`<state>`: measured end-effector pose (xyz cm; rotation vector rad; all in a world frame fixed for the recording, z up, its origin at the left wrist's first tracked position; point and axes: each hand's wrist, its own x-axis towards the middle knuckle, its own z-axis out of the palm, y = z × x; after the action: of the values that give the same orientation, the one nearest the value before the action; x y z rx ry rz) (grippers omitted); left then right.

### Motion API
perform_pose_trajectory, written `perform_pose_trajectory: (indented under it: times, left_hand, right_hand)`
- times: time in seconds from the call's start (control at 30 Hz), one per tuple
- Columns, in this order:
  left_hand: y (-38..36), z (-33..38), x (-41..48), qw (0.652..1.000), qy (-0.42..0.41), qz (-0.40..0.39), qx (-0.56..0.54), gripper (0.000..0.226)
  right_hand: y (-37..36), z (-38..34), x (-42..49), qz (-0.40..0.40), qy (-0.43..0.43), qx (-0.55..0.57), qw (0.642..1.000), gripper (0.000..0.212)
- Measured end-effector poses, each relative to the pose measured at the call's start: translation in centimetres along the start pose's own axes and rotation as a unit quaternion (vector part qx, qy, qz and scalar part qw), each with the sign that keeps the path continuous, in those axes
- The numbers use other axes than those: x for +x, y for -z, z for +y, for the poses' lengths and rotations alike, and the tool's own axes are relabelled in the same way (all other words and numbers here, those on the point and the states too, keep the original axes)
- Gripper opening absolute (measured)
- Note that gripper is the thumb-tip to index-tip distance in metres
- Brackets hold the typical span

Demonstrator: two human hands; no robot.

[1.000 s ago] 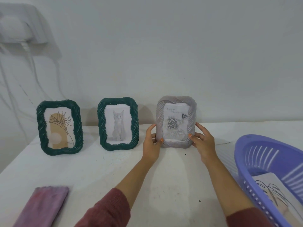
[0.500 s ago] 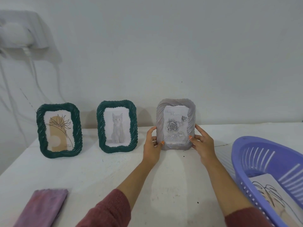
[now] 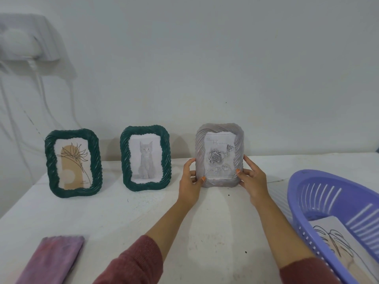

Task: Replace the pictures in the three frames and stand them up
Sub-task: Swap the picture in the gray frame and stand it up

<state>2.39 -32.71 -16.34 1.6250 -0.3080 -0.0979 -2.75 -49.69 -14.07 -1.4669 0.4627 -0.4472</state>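
Three frames stand upright in a row near the wall on the white table point(image 3: 114, 218). At the left is a dark green frame point(image 3: 72, 162) with a plant drawing. A second dark green frame point(image 3: 145, 157) in the middle shows a grey kitten. At the right stands a grey frame point(image 3: 220, 154) with a rose picture. My left hand point(image 3: 189, 181) grips its lower left edge, thumb on the front. My right hand point(image 3: 253, 179) grips its lower right edge the same way.
A purple plastic basket point(image 3: 332, 193) sits at the right, with a loose line-drawing picture point(image 3: 336, 242) inside. A folded pink-purple cloth point(image 3: 51, 259) lies at the front left. White cables point(image 3: 39, 83) hang down the wall at the far left.
The grey frame has been pushed slightly back toward the wall with both hands still on it. The two green frames have not moved.
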Motion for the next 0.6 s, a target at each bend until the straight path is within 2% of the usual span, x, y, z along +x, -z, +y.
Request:
perform_pose_trajectory:
  times: [0.27, 0.5, 0.6]
  left_hand:
    - [0.1, 0.6, -1.3, 0.999, 0.034, 0.009, -0.025, 0.066]
    - [1.4, 1.3, -4.7, 0.996, 0.075, 0.026, 0.039, 0.065]
    - [2.7, 1.6, -7.0, 0.993, 0.081, 0.014, 0.086, 0.060]
  right_hand:
    - [0.2, -0.4, -1.6, 0.009, -0.022, -0.020, 1.000, 0.058]
    - [0.3, -0.6, -4.8, -0.008, -0.070, -0.114, 0.991, 0.066]
    - [-0.2, -0.8, -7.5, -0.023, -0.057, -0.179, 0.982, 0.065]
